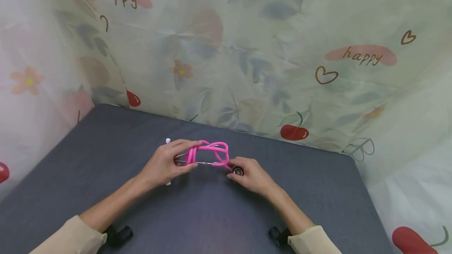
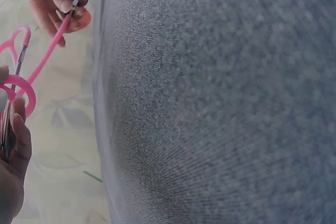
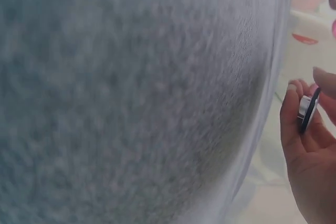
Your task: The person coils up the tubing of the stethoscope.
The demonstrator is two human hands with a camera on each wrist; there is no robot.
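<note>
A pink stethoscope [image 1: 221, 148] is held up between both hands, its tubing looped around its metal ear tubes. My left hand [image 1: 165, 162] grips the bundle at the ear-tube end, thumb below and fingers above. White eartips [image 1: 168, 140] poke out past that hand on the left. The round chest piece [image 1: 238, 171], dark-rimmed and metal, sits in the fingers of my right hand [image 1: 252, 175]. In the left wrist view a straight run of pink tubing [image 2: 50, 51] stretches from the bundle to the right hand. The right wrist view shows the chest piece [image 3: 307, 109] edge-on, pinched by thumb and fingers.
A dark grey table [image 1: 212, 218] lies beneath both hands. Behind it hangs a printed curtain [image 1: 229, 69] with cherries, hearts and lettering, which also closes in the sides. Black straps with camera mounts [image 1: 121, 236] sit at both wrists by the beige sleeves.
</note>
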